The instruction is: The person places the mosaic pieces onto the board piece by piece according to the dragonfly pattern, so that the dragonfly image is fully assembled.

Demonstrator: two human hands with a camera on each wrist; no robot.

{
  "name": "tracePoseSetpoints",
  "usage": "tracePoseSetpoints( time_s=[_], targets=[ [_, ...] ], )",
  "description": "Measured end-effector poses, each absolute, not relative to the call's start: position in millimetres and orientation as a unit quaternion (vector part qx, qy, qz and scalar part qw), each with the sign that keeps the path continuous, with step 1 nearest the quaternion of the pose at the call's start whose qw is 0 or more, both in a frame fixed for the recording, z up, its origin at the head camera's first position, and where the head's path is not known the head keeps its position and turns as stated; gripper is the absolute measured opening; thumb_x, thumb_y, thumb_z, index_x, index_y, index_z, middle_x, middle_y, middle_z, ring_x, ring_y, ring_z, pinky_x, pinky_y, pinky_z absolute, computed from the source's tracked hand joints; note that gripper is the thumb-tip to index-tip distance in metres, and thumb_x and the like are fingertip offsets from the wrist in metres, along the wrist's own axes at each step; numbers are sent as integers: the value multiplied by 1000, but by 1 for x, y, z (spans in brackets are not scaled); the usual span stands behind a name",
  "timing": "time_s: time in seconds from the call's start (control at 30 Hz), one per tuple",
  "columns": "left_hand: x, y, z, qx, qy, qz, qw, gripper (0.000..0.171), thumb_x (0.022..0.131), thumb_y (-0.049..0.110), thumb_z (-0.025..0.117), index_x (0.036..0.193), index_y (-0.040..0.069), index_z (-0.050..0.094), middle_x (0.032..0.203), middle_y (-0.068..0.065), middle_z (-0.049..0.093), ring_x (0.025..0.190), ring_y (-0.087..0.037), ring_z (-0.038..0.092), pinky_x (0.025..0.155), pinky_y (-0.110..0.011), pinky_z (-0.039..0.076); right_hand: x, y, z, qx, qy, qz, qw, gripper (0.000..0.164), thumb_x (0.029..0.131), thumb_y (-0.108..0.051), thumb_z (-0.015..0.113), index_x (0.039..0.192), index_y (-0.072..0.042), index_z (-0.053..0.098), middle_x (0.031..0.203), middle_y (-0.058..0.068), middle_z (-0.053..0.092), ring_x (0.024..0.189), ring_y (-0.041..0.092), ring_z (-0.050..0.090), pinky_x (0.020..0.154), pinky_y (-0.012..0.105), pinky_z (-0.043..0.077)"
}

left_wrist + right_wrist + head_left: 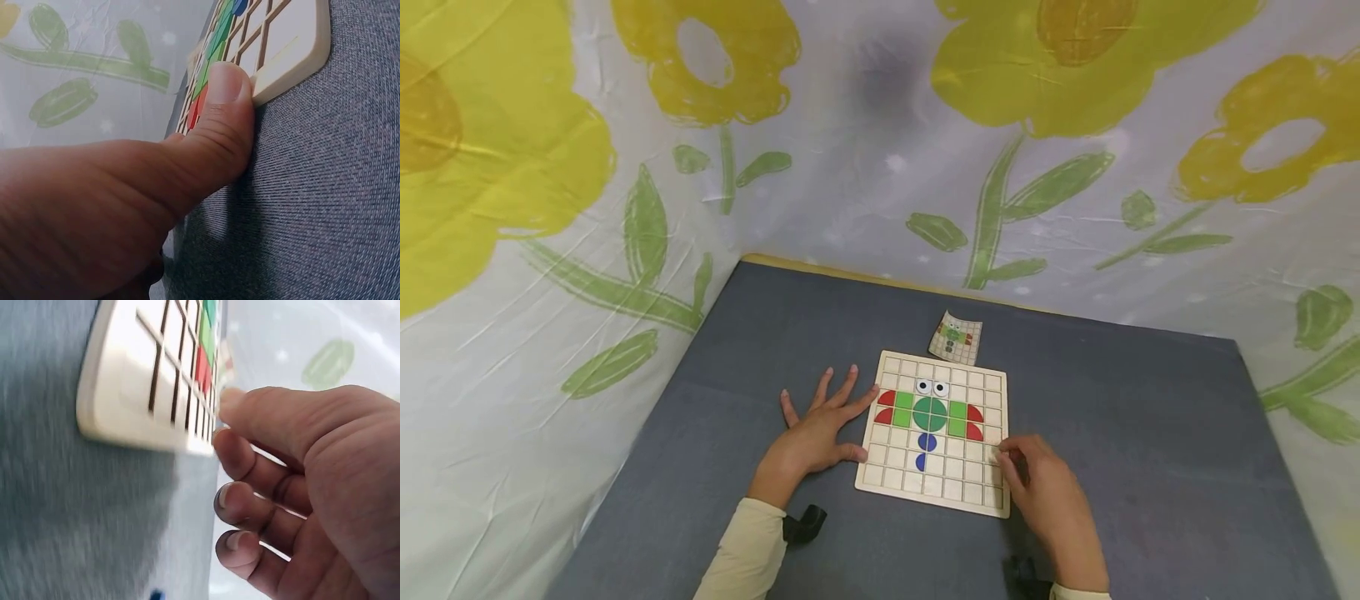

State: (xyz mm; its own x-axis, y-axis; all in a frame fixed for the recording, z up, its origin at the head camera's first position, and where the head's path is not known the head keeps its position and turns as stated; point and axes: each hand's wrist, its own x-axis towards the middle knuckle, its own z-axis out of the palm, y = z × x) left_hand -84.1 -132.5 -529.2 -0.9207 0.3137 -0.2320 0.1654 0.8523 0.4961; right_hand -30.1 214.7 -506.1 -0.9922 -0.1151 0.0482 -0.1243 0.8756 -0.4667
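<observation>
A square wooden grid board (895, 479) lies on the dark table. Red, green, blue and eye pieces on it make a figure, with a round dark-green middle (930, 414). At the board's left edge my left hand (816, 437) lies with fingers spread, its thumb (226, 87) against the rim in the left wrist view. Over the right edge is my right hand (1048, 492), fingers bent and the thumb and index tips close together. I cannot tell whether a small piece is between them. Below the round middle sit blue pieces (927, 442).
Behind the board, a curled picture card (955, 337) shows a similar figure. Flower-printed cloth (865, 183) rises behind the table (1150, 433) and at its sides. The right wrist view shows a small blue thing (157, 594) at its bottom edge.
</observation>
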Motion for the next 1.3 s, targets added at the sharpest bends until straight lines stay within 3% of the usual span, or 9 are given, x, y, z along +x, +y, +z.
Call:
tracePoseSetpoints(
  time_s=[0.2, 0.47, 0.87, 0.97, 1.13, 1.3],
  targets=[
    [-83, -133, -529, 127, 949, 245, 155, 106, 76, 49, 86, 166, 39, 32, 178, 1, 8, 164, -37, -7, 108, -87, -15, -25, 241, -507, 25, -973, 229, -1, 17, 100, -17, 76, 114, -9, 72, 98, 4, 65, 71, 14, 51, 62, 34, 45],
    [-85, -131, -525, 125, 950, 240, 158, 104, 77, 49, 86, 166, 40, 32, 178, 3, 6, 164, -36, -8, 109, -87, -14, -16, 273, -509, -5, -978, 209, -22, 26, 98, -20, 79, 116, -4, 71, 108, 13, 65, 85, 25, 68, 76, 52, 56],
    [-85, -131, -523, 122, 949, 245, 157, 105, 77, 49, 86, 166, 39, 32, 178, 3, 7, 164, -36, -8, 109, -87, -16, -10, 282, -515, -19, -976, 217, 6, 21, 94, -13, 82, 110, -5, 72, 100, 11, 65, 79, 23, 64, 69, 45, 53],
    [-85, -131, -523, 120, 949, 242, 161, 104, 77, 49, 86, 166, 39, 33, 178, 2, 7, 164, -37, -7, 109, -87, -15, -10, 283, -515, -31, -976, 214, 8, 21, 95, -15, 81, 110, -4, 72, 100, 11, 66, 80, 25, 66, 69, 47, 54],
    [-83, -131, -523, 122, 950, 237, 164, 103, 78, 47, 86, 166, 38, 34, 178, 0, 8, 164, -38, -6, 109, -87, -13, -9, 283, -518, -27, -974, 217, 65, 14, 93, -12, 82, 101, -3, 75, 93, 12, 69, 76, 28, 68, 67, 51, 55],
    [-82, -131, -524, 125, 949, 240, 161, 103, 78, 47, 86, 166, 37, 35, 178, -1, 9, 164, -39, -6, 109, -87, -14, -10, 283, -516, -48, -974, 214, 51, 11, 97, -11, 77, 99, -1, 76, 94, 17, 71, 85, 39, 72, 74, 60, 56]
  ],
)
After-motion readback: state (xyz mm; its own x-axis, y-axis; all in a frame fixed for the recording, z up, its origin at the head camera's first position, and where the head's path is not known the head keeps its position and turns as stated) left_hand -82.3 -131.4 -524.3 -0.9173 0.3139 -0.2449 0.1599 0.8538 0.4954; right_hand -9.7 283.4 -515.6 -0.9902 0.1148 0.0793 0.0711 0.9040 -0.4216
